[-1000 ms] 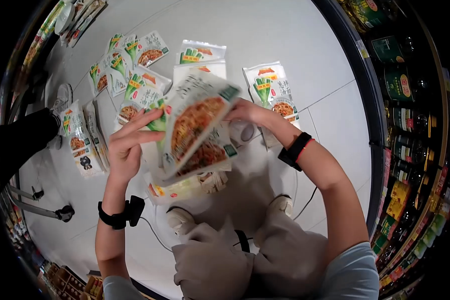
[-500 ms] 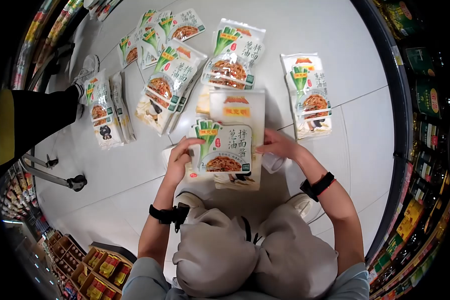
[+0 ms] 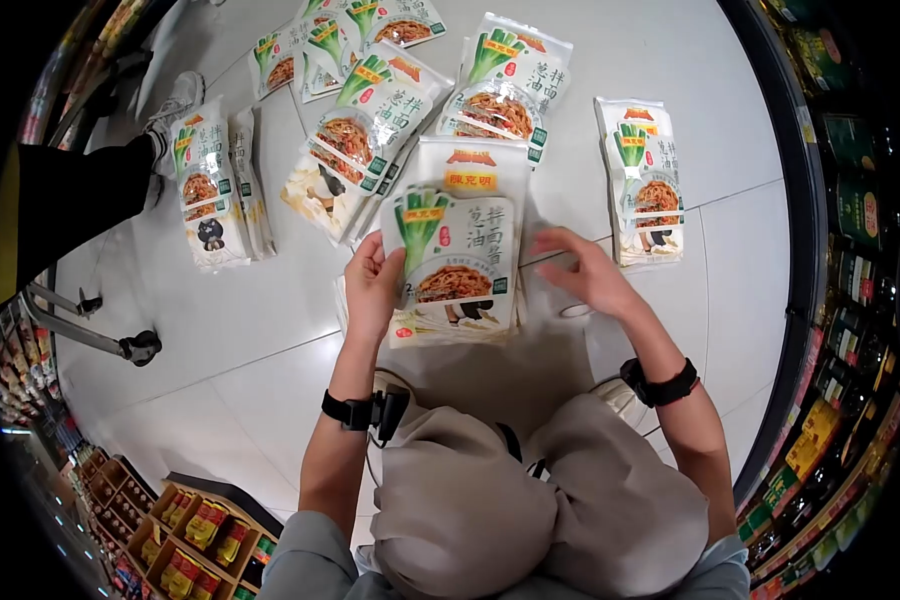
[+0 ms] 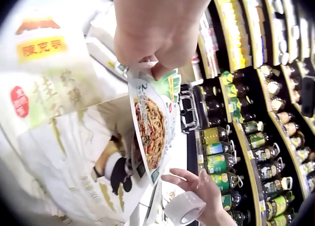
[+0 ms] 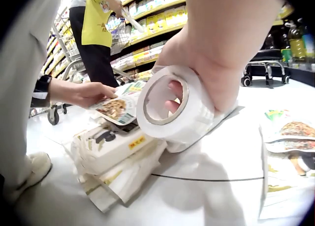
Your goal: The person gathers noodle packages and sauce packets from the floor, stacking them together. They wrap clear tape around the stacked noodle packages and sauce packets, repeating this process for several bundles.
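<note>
My left hand (image 3: 375,285) pinches the left edge of a scallion-oil noodle sauce packet (image 3: 455,285) between thumb and fingers. The packet lies over a white bag of dried noodles (image 3: 470,155), whose top sticks out beyond it; more noodle bags (image 5: 106,149) are stacked beneath. To the right of the packet is my right hand (image 3: 590,275), its upper fingers spread and off the packet. A roll of clear tape (image 5: 197,122) hangs at the palm of that hand, with fingertips showing through its hole. From the head view most of the roll is hidden by the hand.
Bundles of noodles with sauce packets lie at the right (image 3: 655,235), beyond the stack (image 3: 320,190) and at the left (image 3: 205,200). Several loose sauce packets (image 3: 325,55) lie farther off. Another person's leg (image 3: 80,205) and a cart wheel (image 3: 140,347) are at the left. Shelves (image 3: 820,370) border the right.
The sauce packet went from tilted and raised to flat over the noodle bag. My right hand has let go of its side and moved right, the tape roll moving with it.
</note>
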{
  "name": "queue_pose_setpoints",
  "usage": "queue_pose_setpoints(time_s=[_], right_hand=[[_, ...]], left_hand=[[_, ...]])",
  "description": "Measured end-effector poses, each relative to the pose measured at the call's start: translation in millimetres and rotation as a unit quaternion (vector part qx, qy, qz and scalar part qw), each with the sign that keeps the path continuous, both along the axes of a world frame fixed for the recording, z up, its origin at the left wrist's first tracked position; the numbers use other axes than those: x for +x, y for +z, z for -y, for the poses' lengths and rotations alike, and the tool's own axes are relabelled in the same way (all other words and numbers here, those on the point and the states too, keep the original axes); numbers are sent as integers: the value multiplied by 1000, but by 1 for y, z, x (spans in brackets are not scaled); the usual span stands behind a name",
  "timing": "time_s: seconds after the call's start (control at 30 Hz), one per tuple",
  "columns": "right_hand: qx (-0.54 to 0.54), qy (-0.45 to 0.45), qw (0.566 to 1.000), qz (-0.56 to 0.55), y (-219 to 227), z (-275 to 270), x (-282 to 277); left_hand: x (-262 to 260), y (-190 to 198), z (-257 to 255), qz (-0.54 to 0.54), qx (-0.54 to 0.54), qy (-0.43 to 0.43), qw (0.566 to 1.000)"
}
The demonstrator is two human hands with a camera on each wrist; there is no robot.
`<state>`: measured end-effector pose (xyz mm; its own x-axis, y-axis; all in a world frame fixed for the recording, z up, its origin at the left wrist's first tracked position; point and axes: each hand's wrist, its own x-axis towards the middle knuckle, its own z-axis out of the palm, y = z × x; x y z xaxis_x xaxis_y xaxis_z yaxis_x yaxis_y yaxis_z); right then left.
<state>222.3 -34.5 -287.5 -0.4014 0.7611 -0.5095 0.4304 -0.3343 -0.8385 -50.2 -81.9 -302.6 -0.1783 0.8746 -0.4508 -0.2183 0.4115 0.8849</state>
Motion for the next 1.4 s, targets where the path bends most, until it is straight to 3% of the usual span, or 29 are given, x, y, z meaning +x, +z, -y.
queue_pose_setpoints(time_s=[0.03,0.17,0.27,0.37,0.43,0.47,0.53,0.57,0.6,0.67,0.7,0.73,0.77,0.8,0.87,0.9,0.97,1.07,1.2,1.27,1.33,1.4], right_hand=[[-10,-10,997,-74,-2,5,-5],[-54,-85,980,-174,-10,19,-15],[-86,-45,990,-102,-29,16,-5],[-45,-64,996,-31,-10,1,-21],[-38,77,972,218,-11,-9,-24],[-37,78,973,214,-14,-9,-23],[-13,24,990,138,-30,-1,-15],[-42,-19,999,26,-53,7,-9],[-36,-19,999,19,-56,9,-9],[-98,-94,980,-145,-55,17,-9],[-115,-105,975,-158,-55,20,-9],[-104,-109,975,-162,-58,25,-9],[-106,-112,973,-171,-61,29,-8],[-106,-111,971,-180,-63,28,-7],[-92,-113,971,-190,-61,26,-7],[-93,-114,969,-196,-61,26,-8],[-76,-76,982,-152,-59,19,-4],[-62,-31,994,-89,-47,8,-3],[-64,-5,997,-46,-39,1,-5],[-62,3,997,-53,-48,3,-6],[-57,-48,990,-119,-48,3,-11],[-63,-25,992,-108,-37,-7,-12]], left_hand=[[4,11,-6,-4,-13,-37,999],[19,11,-14,38,-3,-97,995],[23,1,-12,20,-28,-120,992],[28,-15,-12,-38,-8,-81,996],[30,-22,-14,-69,-2,-58,996],[30,-22,-12,-71,-8,-62,996],[25,-21,-7,-78,-17,-64,995],[22,-20,-8,-205,68,-97,972],[18,-21,-13,-327,154,-128,923],[-11,-24,-24,-380,161,-52,910],[-29,-32,-30,-378,179,25,908],[-52,-35,-38,-463,199,43,863],[-78,-50,-45,-473,195,107,853],[-99,-53,-55,-472,209,113,849],[-136,-53,-72,-441,23,89,893],[-149,-60,-77,-445,34,91,890],[-170,-69,-88,-331,-46,-110,936],[-160,-55,-96,-271,-55,-154,949],[-134,-60,-82,-245,-26,-117,962],[-119,-73,-73,-289,-33,-82,953],[-96,-70,-66,-288,-48,-72,954],[-84,-78,-62,-272,-38,-45,960]])
